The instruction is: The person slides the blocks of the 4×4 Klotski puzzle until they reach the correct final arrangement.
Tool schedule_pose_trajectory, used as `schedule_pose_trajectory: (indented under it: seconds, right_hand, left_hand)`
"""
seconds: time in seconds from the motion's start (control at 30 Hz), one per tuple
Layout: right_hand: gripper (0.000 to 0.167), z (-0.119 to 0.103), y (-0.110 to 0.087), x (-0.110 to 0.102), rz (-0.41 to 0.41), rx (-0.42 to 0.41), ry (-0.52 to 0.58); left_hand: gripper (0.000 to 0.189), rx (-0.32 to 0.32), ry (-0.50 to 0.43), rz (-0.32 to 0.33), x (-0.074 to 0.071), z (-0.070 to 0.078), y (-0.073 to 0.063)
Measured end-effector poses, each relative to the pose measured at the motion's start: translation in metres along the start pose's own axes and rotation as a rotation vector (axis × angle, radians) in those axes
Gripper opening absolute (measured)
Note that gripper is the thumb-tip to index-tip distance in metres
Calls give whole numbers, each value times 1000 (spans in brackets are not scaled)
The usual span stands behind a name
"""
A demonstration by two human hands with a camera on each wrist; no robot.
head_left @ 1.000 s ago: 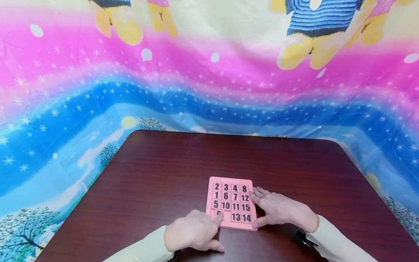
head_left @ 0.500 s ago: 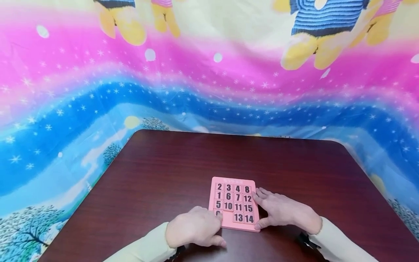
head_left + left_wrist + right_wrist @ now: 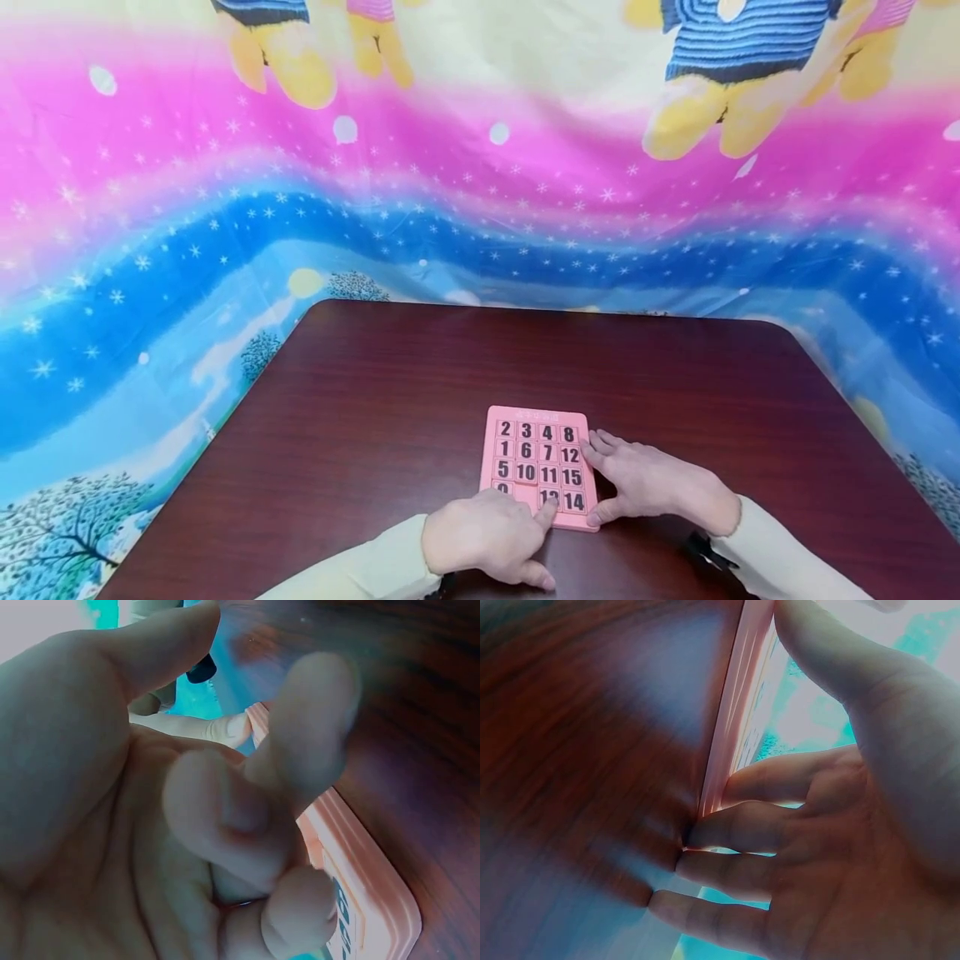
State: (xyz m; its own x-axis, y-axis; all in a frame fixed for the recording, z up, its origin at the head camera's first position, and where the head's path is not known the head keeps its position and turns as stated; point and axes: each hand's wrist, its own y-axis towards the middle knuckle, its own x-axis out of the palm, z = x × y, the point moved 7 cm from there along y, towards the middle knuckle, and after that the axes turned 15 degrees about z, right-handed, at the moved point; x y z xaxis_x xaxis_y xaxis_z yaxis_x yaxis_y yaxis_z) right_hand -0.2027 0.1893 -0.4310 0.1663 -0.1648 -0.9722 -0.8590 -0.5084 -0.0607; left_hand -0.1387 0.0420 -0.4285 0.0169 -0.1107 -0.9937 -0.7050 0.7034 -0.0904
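Observation:
A pink number sliding puzzle [image 3: 537, 413] lies flat on the table. Its bottom row shows a partly covered tile, a pink gap [image 3: 527, 493], the 13 tile [image 3: 550, 495] and the 14 tile [image 3: 573, 502]. My left hand [image 3: 487, 533] reaches over the lower edge, its index fingertip on the 13 tile and its other fingers loosely bent. Along the right side rests my right hand [image 3: 656, 487], fingers fairly straight against the frame and thumb at the lower right corner. In the left wrist view the fingers hide most of the puzzle [image 3: 375, 877].
The dark reddish-brown table [image 3: 420, 358] extends around the puzzle, with rounded far corners. Behind it hangs a colourful printed cloth [image 3: 480, 183]. A black strap [image 3: 708, 552] shows at the right sleeve.
My left index finger has moved right, from the lower left tile across the gap to the 13 tile. The right hand stays at the puzzle's right edge. The tiles keep their order.

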Motion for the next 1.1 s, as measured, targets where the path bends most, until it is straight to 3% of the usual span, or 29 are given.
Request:
schedule_pose_trajectory:
  seconds: [0.47, 0.73, 1.0, 1.1]
  right_hand:
    - [100, -1, 1, 2, -6, 24, -2]
    - [101, 1, -1, 4, -21, 41, 1]
    - [103, 0, 0, 4, -17, 24, 2]
    - [101, 1, 0, 2, -3, 21, 0]
  left_hand:
    - [84, -10, 10, -14, -1, -8, -7]
    - [43, -22, 25, 0, -7, -13, -6]
    - [42, 2, 13, 56, -16, -11, -8]
    - [56, 31, 26, 76, -20, -5, -5]
